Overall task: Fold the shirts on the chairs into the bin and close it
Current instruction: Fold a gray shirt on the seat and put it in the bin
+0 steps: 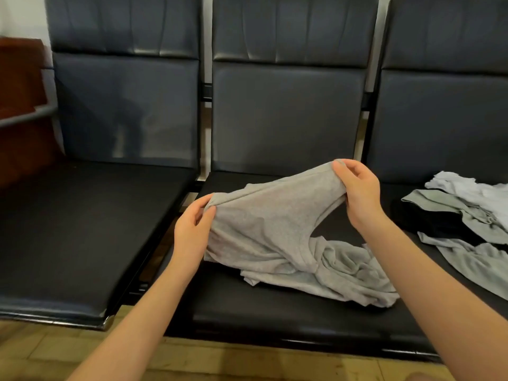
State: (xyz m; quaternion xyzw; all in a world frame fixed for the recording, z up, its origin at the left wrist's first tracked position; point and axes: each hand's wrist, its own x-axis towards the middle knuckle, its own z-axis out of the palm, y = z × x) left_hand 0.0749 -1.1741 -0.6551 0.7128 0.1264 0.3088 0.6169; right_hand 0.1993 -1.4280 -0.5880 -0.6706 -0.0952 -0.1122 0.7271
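Dim indoor light, soft glare on chair backs [288, 56], wide-angle edge bending

The pile of shirts [467, 215] at the right of the frame runs off the edge. Fingertips of both hands vanish behind gray shirt [269, 229] folds. The brown furniture [19, 105] at upper left is cropped.

I've got a plain light grey shirt [264, 229] up front, no print on it. The chairs [82, 229] are black on the seats and dark slate on the backs. Off right there's a pile [467, 215]: white, grey, something black, I think. Floor [41, 350] is tan, and a reddish-brown panel [19, 105] sits far left.
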